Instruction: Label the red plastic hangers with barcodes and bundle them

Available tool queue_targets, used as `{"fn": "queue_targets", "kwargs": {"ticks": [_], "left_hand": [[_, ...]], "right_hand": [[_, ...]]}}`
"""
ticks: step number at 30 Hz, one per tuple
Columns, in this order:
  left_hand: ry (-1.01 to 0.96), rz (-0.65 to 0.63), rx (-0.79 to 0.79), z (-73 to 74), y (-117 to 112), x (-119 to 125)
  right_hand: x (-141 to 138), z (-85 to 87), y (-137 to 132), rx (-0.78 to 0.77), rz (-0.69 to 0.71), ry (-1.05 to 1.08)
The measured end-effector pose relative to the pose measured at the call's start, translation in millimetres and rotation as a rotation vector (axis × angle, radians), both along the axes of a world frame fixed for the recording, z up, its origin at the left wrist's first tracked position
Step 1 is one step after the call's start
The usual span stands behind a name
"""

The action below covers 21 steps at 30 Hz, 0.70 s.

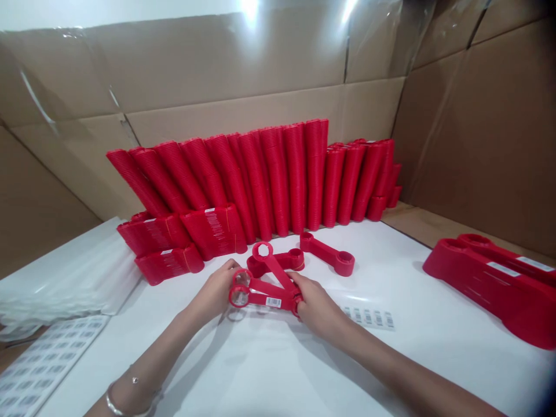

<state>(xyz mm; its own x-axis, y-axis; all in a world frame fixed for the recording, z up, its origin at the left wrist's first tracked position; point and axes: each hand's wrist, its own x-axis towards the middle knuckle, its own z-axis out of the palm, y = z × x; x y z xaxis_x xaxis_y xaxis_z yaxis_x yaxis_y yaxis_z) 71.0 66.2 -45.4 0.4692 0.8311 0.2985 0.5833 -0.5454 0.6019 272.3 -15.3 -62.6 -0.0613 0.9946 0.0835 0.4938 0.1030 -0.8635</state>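
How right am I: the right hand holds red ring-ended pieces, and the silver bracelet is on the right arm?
Only the side is wrong: the head view shows the silver bracelet on the left arm. The right hand does hold red ring-ended pieces.

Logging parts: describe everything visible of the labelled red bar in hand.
Red bar: looks plastic, ring at left end, white barcode label mid-length. It runs crosswise, nearest of three fanned bars over the table. The right hand grips its right end; the left hand is by the ring, contact unclear.
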Motion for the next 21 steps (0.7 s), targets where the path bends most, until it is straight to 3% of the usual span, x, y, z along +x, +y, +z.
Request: {"fn": "queue_targets", "kwargs": {"ticks": [4, 9, 12, 15, 21], "left_hand": [[0.036, -0.151, -0.226, 28.3, 5.3, -14.8], [-0.167, -0.033, -0.440, 60.3, -6.8, -17.2], [-0.191, 0.008, -0.469, 62.3, -25.5, -3.9], [-0.221, 0.001, -0.374, 58.8, -40.1, 8.1], [-0.289, 0.135, -0.218, 57.3, -37.0, 6.5]], "right_hand": [[1.2, -2.2, 1.0, -0.003, 0.002, 0.012], [1.3, 1.0, 1.2, 0.005, -0.049, 0.006], [-0.5, 5.7, -0.2, 0.034, -0.064, 0.048], [-3.2, 8.7, -2.5, 0.054, -0.038, 0.083], [-7.2, 12.8, -8.0, 0.111, 0.026, 0.153]]}}
